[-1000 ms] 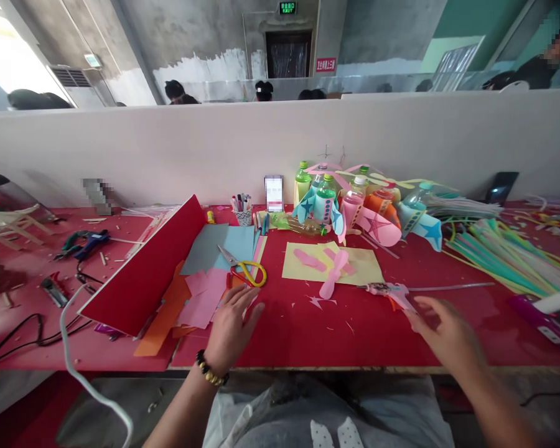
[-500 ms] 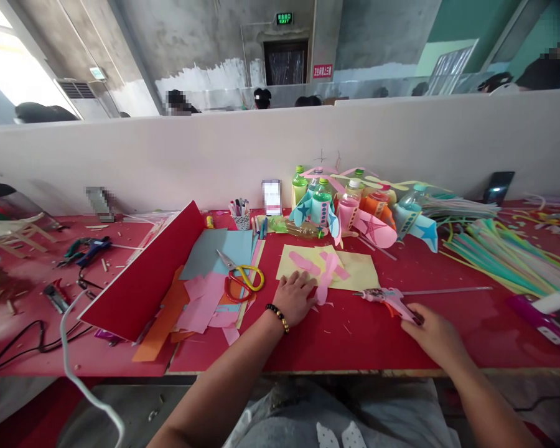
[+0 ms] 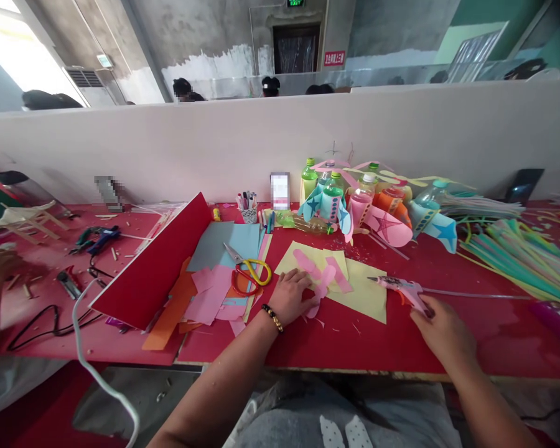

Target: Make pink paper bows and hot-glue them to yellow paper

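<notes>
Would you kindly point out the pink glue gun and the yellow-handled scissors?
pink glue gun (image 3: 399,287), head view, on its barrel.
yellow-handled scissors (image 3: 232,253), head view, on the metal blades.

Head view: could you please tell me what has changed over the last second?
The left hand moved forward and right from the paper scraps onto the pink cutout on the yellow paper. The right hand reached the glue gun handle; a grip is unclear. Scissors and bottles stayed put.
</notes>
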`<move>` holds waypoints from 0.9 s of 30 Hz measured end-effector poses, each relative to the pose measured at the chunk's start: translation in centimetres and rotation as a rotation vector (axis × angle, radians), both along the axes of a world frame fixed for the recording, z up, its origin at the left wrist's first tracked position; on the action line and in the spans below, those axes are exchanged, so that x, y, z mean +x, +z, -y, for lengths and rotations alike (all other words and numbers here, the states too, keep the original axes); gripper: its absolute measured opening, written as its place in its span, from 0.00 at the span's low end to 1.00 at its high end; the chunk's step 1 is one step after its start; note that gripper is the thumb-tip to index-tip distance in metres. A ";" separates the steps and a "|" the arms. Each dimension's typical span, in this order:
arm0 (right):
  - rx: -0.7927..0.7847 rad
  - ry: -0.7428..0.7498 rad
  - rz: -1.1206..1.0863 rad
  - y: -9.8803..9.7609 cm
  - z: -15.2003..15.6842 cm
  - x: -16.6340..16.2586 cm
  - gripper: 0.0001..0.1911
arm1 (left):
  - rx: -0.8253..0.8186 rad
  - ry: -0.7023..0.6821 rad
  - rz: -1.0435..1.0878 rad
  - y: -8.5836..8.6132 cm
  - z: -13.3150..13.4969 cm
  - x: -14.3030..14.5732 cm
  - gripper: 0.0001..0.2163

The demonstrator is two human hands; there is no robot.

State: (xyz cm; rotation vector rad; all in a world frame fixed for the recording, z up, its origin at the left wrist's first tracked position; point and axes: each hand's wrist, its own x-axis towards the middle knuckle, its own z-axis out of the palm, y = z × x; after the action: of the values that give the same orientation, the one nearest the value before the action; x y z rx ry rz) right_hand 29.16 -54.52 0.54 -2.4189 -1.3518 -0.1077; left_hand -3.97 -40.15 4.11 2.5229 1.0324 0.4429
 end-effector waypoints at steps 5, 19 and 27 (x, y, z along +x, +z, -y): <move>0.047 0.026 0.093 0.0 -0.4 0.0 0.23 | 0.011 0.028 0.029 -0.5 0.1 0.4 0.17; 0.335 0.550 0.170 2.9 -4.0 -7.0 0.18 | 0.035 0.027 0.062 -0.9 -0.4 0.4 0.12; 0.035 0.776 0.219 1.5 -6.7 -11.2 0.24 | 0.142 0.057 -0.013 -1.4 -0.9 0.1 0.16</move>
State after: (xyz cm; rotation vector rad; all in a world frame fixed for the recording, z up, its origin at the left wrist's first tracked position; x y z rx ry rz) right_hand 17.94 -47.83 2.02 -1.7287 -2.2550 -0.1886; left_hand -3.86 -39.28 2.71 2.6282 1.1166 0.5345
